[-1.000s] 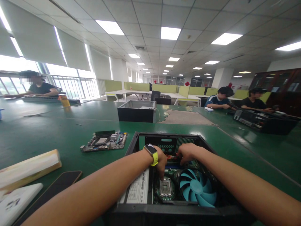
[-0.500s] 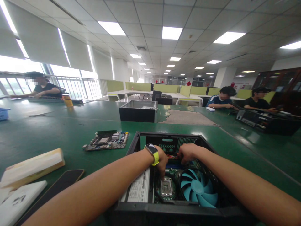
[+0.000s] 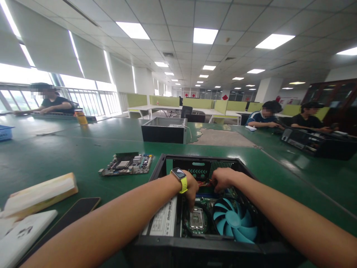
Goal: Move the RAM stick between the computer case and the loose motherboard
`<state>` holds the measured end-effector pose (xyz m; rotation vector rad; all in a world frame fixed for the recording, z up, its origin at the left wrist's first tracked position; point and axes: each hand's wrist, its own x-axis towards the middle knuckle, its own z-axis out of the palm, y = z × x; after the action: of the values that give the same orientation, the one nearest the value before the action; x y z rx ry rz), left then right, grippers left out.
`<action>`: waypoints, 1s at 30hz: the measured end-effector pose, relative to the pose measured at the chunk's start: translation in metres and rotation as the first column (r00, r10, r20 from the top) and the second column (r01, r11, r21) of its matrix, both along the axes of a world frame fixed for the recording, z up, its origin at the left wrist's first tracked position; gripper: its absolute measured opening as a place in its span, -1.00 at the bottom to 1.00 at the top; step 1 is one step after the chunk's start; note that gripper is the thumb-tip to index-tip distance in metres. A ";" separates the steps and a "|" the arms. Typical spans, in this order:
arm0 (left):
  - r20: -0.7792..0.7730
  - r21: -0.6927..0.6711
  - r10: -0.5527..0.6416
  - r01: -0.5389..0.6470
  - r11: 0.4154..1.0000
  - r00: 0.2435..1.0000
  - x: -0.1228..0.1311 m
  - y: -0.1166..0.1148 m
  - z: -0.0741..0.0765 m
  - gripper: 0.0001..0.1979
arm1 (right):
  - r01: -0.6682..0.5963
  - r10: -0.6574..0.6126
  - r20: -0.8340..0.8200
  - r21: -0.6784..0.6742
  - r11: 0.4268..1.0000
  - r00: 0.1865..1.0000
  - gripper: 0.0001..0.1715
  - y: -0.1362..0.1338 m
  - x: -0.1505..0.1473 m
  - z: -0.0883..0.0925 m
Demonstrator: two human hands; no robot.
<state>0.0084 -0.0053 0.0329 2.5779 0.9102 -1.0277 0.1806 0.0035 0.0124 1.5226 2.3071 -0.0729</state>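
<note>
Both my hands reach into an open black computer case [image 3: 195, 246] in front of me. My left hand [image 3: 192, 189], with a yellow-strapped watch at the wrist, points down over the motherboard near the bare CPU socket [image 3: 197, 219]. One digit shows; its other fingers are hidden. My right hand [image 3: 221, 179] is closed with bent fingers at red and orange wires [image 3: 205, 183], which run between the two hands. The fingertips are partly hidden. A fan with blue blades [image 3: 233, 219] sits below my right hand. The power supply's white label [image 3: 164, 219] lies left of the socket.
A loose motherboard [image 3: 126, 164] lies left of the case. Nearer are a phone [image 3: 80, 212], a white box [image 3: 28, 232] and a long pale block [image 3: 41, 195]. Another case [image 3: 164, 133] stands farther back. People sit at the far left and far right, near a black case [image 3: 315, 143].
The view has shifted very slightly. Both hands stay almost in the same place inside the case, with the right hand still at the wires.
</note>
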 end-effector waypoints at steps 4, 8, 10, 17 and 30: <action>0.020 -0.004 0.009 -0.009 1.000 1.000 0.000 -0.001 0.001 -0.28 | 0.002 -0.002 0.016 -0.017 1.000 1.000 -0.61 0.000 -0.001 -0.001; 0.059 0.013 0.057 -0.058 0.998 0.997 0.001 -0.002 0.002 -0.33 | 0.007 -0.007 0.020 0.003 1.000 1.000 -0.58 0.000 -0.001 0.000; 0.049 0.032 0.062 -0.063 0.997 0.997 0.001 -0.004 0.007 -0.33 | 0.008 -0.008 0.023 0.018 1.000 1.000 -0.58 -0.001 -0.002 0.000; 0.622 0.021 0.034 -0.059 0.998 0.782 -0.029 0.007 0.055 -0.48 | 0.010 -0.011 0.008 0.043 0.999 1.000 -0.64 -0.003 -0.007 0.010; 0.812 0.249 0.427 -0.898 0.361 0.397 -0.233 0.081 -0.035 -0.42 | -0.429 0.794 -0.066 0.813 0.394 0.604 -0.68 -0.186 -0.141 0.021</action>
<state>-0.2247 0.0752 -0.0020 2.1082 2.1847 0.5692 0.0399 -0.1827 0.0335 0.7134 3.4351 0.9431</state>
